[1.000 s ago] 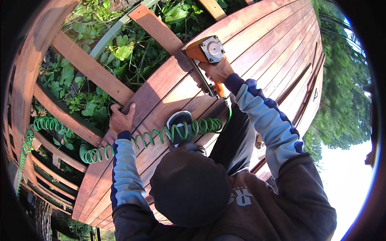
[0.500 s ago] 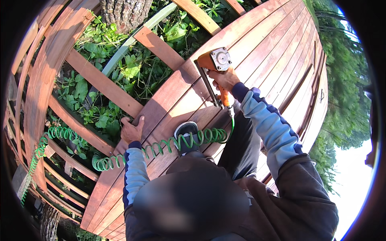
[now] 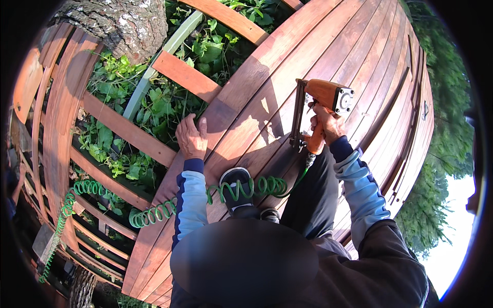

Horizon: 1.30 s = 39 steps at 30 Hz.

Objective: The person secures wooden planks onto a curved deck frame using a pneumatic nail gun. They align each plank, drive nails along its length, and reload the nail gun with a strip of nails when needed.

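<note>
My right hand is wrapped round the handle of an orange and black pneumatic nail gun. The tool is held over the reddish deck boards, its long black magazine slanting down on the left side. A coiled green air hose runs from the bottom of its handle. My left hand rests palm down at the outer edge of the decking, fingers stretched forward, holding nothing. Just ahead of it, a joist meets the edge board.
Bare joists span a gap filled with green plants on the left. A tree trunk rises at the far left. My shoe stands on the boards between my arms. Loose thin strips lie on the decking at right.
The nail gun has swung right and turned in my right hand. My left hand has slid forward along the edge of the decking, and the whole view has shifted.
</note>
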Each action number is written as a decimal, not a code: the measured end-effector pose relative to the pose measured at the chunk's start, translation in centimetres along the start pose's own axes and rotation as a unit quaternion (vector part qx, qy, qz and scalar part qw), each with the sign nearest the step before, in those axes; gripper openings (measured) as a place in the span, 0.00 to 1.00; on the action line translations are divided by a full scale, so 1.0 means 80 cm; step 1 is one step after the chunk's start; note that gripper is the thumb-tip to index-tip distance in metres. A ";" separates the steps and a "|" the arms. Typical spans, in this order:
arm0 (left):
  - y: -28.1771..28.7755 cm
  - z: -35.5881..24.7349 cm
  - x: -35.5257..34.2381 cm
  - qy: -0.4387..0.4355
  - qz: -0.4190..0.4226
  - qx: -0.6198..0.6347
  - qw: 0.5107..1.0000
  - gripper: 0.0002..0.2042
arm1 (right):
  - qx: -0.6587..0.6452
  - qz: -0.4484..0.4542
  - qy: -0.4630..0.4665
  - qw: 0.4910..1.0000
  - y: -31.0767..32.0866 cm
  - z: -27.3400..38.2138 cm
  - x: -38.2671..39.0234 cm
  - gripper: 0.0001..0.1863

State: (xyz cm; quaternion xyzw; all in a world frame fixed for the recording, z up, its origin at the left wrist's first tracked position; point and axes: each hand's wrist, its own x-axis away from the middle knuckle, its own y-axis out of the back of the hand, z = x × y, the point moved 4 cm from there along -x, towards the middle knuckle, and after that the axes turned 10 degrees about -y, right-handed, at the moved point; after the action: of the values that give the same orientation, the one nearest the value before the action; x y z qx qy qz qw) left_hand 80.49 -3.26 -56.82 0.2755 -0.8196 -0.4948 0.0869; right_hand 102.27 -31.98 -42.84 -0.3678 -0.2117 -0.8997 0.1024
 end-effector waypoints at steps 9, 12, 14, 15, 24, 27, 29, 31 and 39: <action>-0.039 -0.032 -0.059 0.255 0.197 -0.001 0.947 0.45 | -0.091 -0.011 0.001 0.996 0.031 -0.011 -0.023 0.09; -0.038 -0.032 -0.059 0.248 0.187 -0.010 0.950 0.44 | -0.087 -0.002 -0.001 0.996 0.023 -0.008 -0.025 0.09; -0.038 -0.034 -0.060 0.231 0.161 -0.016 0.959 0.43 | -0.087 0.005 0.000 0.996 0.017 -0.004 -0.028 0.09; -0.038 -0.035 -0.061 0.228 0.148 -0.009 0.962 0.43 | -0.090 0.014 0.012 0.996 0.013 -0.001 -0.029 0.09; -0.035 -0.036 -0.061 0.271 0.159 -0.014 0.949 0.42 | -0.007 0.026 0.042 0.999 -0.008 0.044 -0.057 0.12; -0.035 -0.034 -0.059 0.284 0.167 -0.014 0.944 0.43 | 0.015 0.036 0.045 0.998 -0.020 0.074 -0.081 0.10; -0.035 -0.033 -0.060 0.293 0.167 -0.024 0.941 0.43 | 0.066 0.061 0.064 0.994 -0.027 0.098 -0.096 0.11; -0.037 -0.031 -0.059 0.309 0.188 -0.016 0.932 0.43 | 0.105 0.039 0.048 0.993 -0.033 0.114 -0.114 0.13; -0.036 -0.033 -0.061 0.325 0.203 -0.024 0.923 0.42 | 0.115 0.060 0.063 0.990 -0.021 0.152 -0.140 0.13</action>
State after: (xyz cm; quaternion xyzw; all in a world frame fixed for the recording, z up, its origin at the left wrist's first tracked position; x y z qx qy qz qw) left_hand 86.70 -3.68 -57.31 0.2465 -0.7729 -0.3692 0.4533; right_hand 117.11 -24.65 -43.47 -0.3086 -0.2839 -0.8830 0.2111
